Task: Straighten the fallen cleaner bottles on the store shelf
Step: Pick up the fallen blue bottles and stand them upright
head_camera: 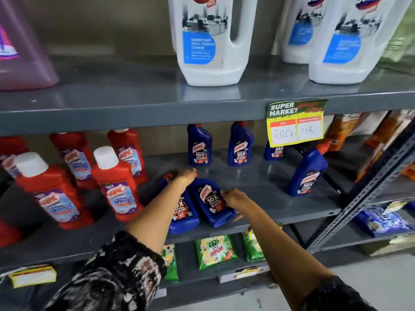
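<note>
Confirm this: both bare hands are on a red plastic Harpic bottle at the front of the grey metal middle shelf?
Not quite. The head view shows the left hand and right hand on a dark blue plastic Harpic bottle, not a red one, at the front of the grey metal middle shelf.

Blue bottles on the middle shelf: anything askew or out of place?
Yes. Two blue bottles at the shelf front lean left instead of standing; the left hand is at their tops, the right hand on the nearer one's label. The blue bottle to the right also tilts. The back-row bottles stand upright.
</note>
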`<state>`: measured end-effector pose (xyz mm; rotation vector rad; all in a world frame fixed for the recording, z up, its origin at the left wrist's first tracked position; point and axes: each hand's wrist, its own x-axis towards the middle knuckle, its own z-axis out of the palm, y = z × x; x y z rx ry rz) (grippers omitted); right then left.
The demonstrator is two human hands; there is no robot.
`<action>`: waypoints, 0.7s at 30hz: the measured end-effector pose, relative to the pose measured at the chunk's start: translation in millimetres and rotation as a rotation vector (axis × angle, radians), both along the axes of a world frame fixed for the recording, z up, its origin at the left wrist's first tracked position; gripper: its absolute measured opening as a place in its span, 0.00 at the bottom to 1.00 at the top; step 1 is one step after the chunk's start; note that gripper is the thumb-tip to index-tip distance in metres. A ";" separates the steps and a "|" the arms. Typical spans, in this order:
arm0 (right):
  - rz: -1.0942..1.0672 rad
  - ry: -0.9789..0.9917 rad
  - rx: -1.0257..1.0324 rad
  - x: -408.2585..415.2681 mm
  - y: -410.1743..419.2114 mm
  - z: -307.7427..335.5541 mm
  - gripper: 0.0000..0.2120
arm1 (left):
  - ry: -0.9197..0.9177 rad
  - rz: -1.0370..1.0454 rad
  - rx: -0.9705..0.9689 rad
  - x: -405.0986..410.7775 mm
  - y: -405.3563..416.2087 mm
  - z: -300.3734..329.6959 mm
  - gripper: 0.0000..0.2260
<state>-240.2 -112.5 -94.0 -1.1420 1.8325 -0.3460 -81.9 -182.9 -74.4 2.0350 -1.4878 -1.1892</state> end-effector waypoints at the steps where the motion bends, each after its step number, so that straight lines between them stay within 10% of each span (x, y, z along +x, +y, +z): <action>1: -0.052 -0.093 0.013 0.3 0.5 -0.9 0.22 | 0.079 0.026 0.022 0.6 -4.3 -0.8 0.23; 12: -0.209 -0.623 -0.167 -18.0 18.3 -19.4 0.10 | 0.926 0.124 0.048 14.3 7.9 13.1 0.11; 21: -0.203 -0.694 -0.397 -5.8 51.4 -28.2 0.11 | 0.971 -0.024 -0.098 30.4 37.5 1.8 0.14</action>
